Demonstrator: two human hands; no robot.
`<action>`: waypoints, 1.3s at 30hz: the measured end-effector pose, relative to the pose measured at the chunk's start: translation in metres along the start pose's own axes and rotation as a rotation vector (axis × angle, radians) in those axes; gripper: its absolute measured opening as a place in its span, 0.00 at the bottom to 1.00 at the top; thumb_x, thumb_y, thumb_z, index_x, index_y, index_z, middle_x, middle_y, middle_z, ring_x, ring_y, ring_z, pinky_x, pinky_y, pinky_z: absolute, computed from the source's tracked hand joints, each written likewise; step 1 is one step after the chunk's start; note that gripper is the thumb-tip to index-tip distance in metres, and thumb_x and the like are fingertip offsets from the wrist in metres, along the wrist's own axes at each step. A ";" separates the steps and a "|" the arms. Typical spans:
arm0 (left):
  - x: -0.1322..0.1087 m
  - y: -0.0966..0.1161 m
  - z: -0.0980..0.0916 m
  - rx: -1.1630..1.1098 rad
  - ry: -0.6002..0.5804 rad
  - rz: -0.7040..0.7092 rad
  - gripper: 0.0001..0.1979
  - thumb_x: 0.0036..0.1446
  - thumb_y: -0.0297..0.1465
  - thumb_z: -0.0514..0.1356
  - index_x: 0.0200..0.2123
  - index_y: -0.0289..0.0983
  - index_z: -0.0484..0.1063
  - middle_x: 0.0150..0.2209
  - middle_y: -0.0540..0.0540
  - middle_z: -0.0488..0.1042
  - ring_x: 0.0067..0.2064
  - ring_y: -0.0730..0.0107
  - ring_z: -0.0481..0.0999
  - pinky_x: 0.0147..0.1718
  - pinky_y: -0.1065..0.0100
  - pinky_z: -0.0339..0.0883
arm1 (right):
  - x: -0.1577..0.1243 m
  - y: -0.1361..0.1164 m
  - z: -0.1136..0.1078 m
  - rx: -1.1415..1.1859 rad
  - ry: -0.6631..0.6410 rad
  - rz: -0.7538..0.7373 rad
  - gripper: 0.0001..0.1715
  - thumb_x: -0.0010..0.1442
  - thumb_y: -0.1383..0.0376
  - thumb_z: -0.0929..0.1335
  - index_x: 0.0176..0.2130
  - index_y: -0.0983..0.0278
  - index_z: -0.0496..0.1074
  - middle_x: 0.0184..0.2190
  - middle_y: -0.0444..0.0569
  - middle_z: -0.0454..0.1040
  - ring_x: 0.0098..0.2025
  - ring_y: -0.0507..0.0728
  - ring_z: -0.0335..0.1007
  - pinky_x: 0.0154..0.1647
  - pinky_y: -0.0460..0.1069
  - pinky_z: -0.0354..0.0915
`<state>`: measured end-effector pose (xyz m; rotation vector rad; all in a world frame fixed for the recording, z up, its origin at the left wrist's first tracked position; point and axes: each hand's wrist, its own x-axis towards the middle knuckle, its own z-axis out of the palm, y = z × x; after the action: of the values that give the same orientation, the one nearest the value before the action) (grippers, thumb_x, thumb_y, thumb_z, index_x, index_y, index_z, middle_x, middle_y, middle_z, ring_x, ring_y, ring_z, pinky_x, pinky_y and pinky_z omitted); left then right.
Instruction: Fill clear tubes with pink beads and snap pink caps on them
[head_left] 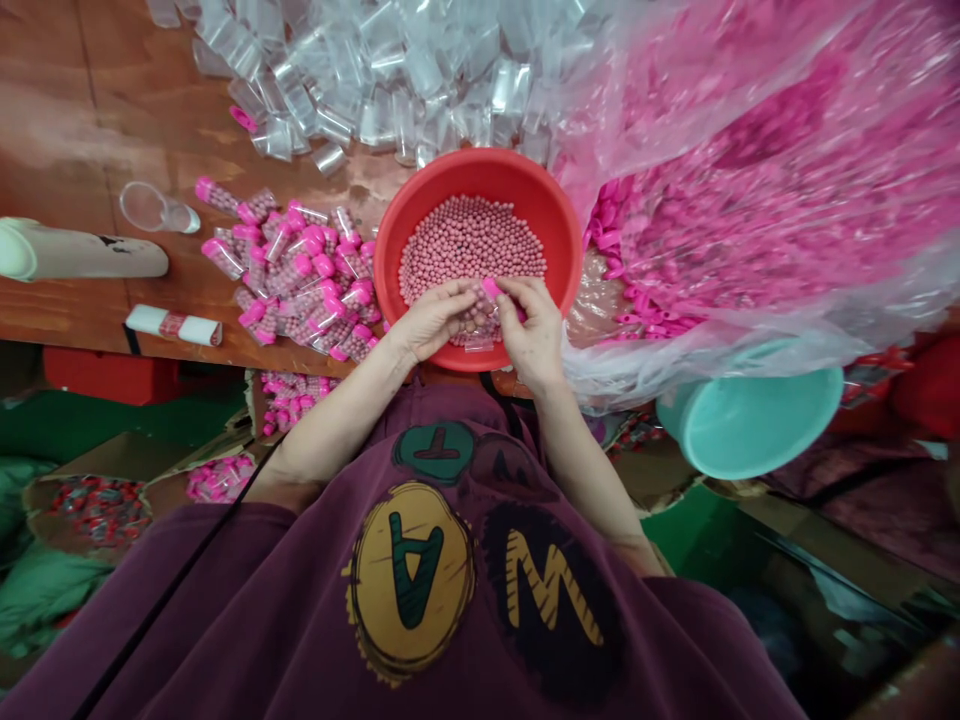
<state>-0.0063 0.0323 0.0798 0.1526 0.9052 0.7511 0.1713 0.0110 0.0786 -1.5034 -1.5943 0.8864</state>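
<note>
1. Pinching a small clear tube between bent fingertips, the left hand reaches in over the near rim of the red bowl; with that bowl as the clock's centre, the tube sits at six o'clock, partly hidden by fingers and showing pink beads inside.
2. The right hand comes in from five o'clock, its thumb and forefinger closed on a bright pink cap at the tube's far end; whether the cap is fully seated, I cannot tell.
3. Loose pink beads cover much of the bowl's floor, beyond both hands.
4. At nine o'clock, just beside the bowl, lies a heap of filled tubes with pink caps.
5. From eleven to twelve, clear empty tubes are spread across the brown tabletop.
6. From one to three, a mass of pink pieces lies in and under clear plastic sheeting.
7. Toward four, a turquoise basin stands near the sheeting.
</note>
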 end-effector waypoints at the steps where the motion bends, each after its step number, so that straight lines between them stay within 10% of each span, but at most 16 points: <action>1: 0.000 -0.003 0.001 0.001 -0.005 0.014 0.07 0.63 0.27 0.70 0.45 0.34 0.80 0.36 0.47 0.81 0.34 0.76 0.78 0.38 0.73 0.74 | 0.000 -0.002 0.002 0.013 0.004 0.009 0.13 0.74 0.56 0.69 0.51 0.56 0.82 0.49 0.51 0.82 0.53 0.61 0.79 0.59 0.62 0.77; 9: -0.002 -0.022 0.010 0.050 -0.007 0.166 0.14 0.61 0.34 0.75 0.45 0.36 0.78 0.34 0.50 0.80 0.29 0.78 0.75 0.29 0.75 0.66 | -0.007 -0.002 0.005 0.130 0.114 0.129 0.12 0.70 0.56 0.72 0.47 0.56 0.84 0.45 0.48 0.83 0.50 0.59 0.80 0.57 0.60 0.78; 19: 0.000 -0.031 0.008 0.311 0.103 0.351 0.16 0.62 0.36 0.73 0.51 0.39 0.81 0.42 0.46 0.82 0.39 0.69 0.81 0.42 0.66 0.76 | -0.013 0.004 0.019 0.412 0.170 0.473 0.22 0.65 0.47 0.75 0.48 0.58 0.85 0.40 0.47 0.85 0.41 0.56 0.80 0.51 0.57 0.80; 39: -0.020 -0.023 0.023 -0.025 0.078 0.104 0.07 0.67 0.29 0.69 0.48 0.37 0.81 0.36 0.50 0.81 0.35 0.78 0.80 0.37 0.75 0.74 | -0.017 -0.018 -0.008 -0.127 0.070 -0.066 0.16 0.76 0.57 0.66 0.53 0.54 0.83 0.46 0.51 0.82 0.50 0.61 0.81 0.55 0.61 0.79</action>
<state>0.0158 0.0066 0.0972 0.1498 0.9673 0.8694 0.1699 -0.0069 0.0972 -1.5419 -1.6654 0.7001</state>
